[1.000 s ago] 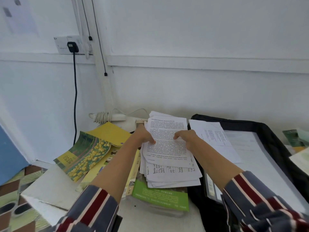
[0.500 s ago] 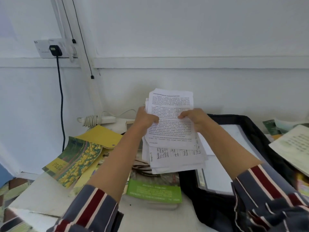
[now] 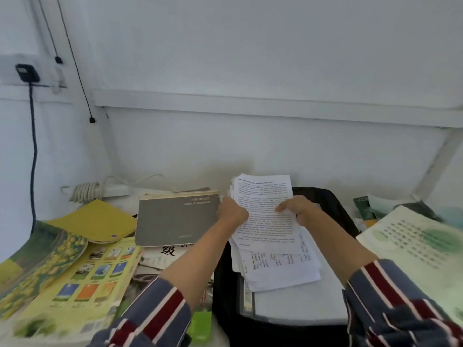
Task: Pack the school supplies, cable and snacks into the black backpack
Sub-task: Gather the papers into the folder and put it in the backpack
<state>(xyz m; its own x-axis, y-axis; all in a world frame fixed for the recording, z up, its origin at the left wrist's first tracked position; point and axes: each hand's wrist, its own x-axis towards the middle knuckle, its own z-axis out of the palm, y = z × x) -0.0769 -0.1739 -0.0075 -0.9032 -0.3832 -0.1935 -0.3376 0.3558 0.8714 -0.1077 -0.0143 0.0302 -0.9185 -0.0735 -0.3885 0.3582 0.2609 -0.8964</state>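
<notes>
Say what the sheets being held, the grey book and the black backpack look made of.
Sheets: thin matte white paper, printed; edges fan and sag. Grey book: likely matte card cover over paper pages; pale page edge shows. Black backpack: seems soft woven fabric, dull; its rim slumps, weave too blurred to confirm.

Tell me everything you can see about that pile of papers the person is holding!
The pile of papers is a loose stack of white sheets with small black printed text. Its edges are uneven, and the lower sheets fan out and show darker lines of writing. It is held tilted over the open black backpack. The left hand grips its left edge and the right hand grips its right edge, with that thumb on the top sheet.
</notes>
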